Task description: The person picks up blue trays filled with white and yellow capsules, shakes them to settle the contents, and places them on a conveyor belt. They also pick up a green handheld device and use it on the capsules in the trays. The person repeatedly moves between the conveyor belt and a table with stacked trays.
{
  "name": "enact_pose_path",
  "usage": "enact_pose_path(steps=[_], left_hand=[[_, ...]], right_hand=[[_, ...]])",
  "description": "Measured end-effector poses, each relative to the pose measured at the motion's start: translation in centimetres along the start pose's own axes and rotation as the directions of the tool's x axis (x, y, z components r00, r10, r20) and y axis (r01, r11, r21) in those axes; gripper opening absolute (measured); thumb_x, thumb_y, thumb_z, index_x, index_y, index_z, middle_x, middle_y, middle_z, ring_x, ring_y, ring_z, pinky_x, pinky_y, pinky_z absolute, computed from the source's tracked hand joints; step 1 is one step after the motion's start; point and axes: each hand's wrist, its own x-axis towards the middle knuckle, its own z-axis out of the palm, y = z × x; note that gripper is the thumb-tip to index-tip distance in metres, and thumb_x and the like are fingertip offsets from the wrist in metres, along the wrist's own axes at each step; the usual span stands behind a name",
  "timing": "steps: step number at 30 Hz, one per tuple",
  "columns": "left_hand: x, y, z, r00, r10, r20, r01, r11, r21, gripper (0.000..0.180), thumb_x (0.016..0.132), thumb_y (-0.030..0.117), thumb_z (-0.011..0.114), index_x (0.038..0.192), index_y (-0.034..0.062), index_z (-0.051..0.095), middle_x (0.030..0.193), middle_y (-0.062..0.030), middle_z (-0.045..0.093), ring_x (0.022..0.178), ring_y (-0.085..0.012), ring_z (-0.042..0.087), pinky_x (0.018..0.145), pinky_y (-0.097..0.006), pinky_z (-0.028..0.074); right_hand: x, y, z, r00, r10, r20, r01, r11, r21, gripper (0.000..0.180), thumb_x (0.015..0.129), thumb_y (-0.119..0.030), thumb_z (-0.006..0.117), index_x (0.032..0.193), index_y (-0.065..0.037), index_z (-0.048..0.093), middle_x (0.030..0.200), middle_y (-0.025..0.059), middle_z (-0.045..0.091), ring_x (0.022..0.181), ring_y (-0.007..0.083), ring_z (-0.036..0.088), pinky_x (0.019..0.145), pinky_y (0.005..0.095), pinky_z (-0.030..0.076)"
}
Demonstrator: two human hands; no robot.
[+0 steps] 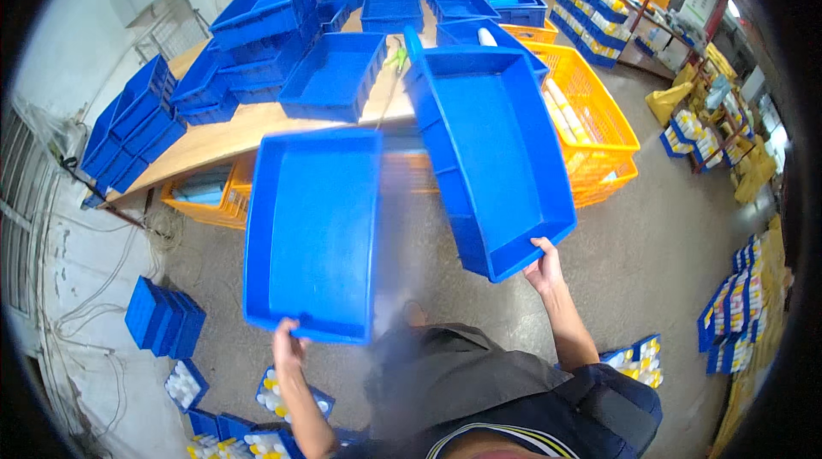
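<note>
Your left hand (288, 341) is gripping the near rim of one blue tray (312, 232). Your right hand (545, 266) is gripping the corner of another blue tray (497, 151), tilted above the floor (651, 253).

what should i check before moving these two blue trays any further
1. Left hand grips the near rim of the left tray: ok.
2. Right hand grips the near corner of the right tray: ok.
3. Both trays empty, nothing to spill: ok.
4. Right tray level: not ok, it tilts.
5. Wooden table ahead has free room: not ok, other blue trays crowd it.
6. Floor at the feet free of obstacles: cannot tell, the body hides it.
</note>
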Motion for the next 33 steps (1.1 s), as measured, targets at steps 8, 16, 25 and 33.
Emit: enact_pose_path(steps=[8, 16, 25, 33], left_hand=[[26.4, 19.3, 24.2, 0.945, -0.099, 0.31, 0.0, 0.952, 0.306, 0.039, 0.075, 0.013, 0.059, 0.112, 0.0022, 0.05, 0.087, -0.0076, 0.06, 0.065, -0.0184, 0.061, 0.047, -0.026, 0.052], [41.4, 27.0, 35.5, 0.984, -0.093, 0.153, 0.036, 0.941, 0.337, 0.043, 0.078, 0.015, 0.057, 0.115, -0.0042, 0.047, 0.103, -0.017, 0.059, 0.086, -0.0253, 0.064, 0.065, -0.031, 0.06], [42.0, 26.6, 39.1, 0.988, -0.15, 0.048, 0.127, 0.94, 0.316, 0.051, 0.087, 0.035, 0.066, 0.118, -0.0032, 0.052, 0.098, -0.016, 0.064, 0.083, -0.0253, 0.068, 0.067, -0.034, 0.062], [34.4, 13.3, 26.3, 0.912, 0.143, -0.385, -0.124, 0.989, 0.074, 0.051, 0.094, 0.038, 0.06, 0.121, -0.005, 0.057, 0.109, -0.0171, 0.065, 0.092, -0.0221, 0.064, 0.074, -0.034, 0.056]], right_hand=[[14.7, -9.5, 11.1, 0.982, -0.188, 0.013, 0.187, 0.98, 0.072, 0.031, 0.085, -0.026, 0.064, 0.109, -0.009, 0.056, 0.105, 0.0054, 0.067, 0.088, 0.0166, 0.067, 0.076, 0.0293, 0.058], [42.7, -15.7, 25.1, 0.981, -0.192, 0.04, 0.195, 0.974, -0.112, 0.039, 0.09, -0.027, 0.059, 0.117, -0.001, 0.049, 0.103, 0.0217, 0.063, 0.095, 0.0318, 0.064, 0.084, 0.0398, 0.058], [77.6, -17.4, 42.7, 0.997, 0.071, 0.009, -0.071, 0.997, 0.019, 0.055, 0.09, -0.026, 0.058, 0.124, 0.013, 0.041, 0.12, 0.0315, 0.056, 0.108, 0.0425, 0.061, 0.094, 0.0474, 0.054], [82.2, -7.9, 37.6, 0.888, 0.183, 0.423, 0.381, 0.227, -0.897, 0.032, 0.099, -0.029, 0.052, 0.113, -0.001, 0.06, 0.095, 0.0139, 0.067, 0.081, 0.0235, 0.064, 0.071, 0.0358, 0.052]])
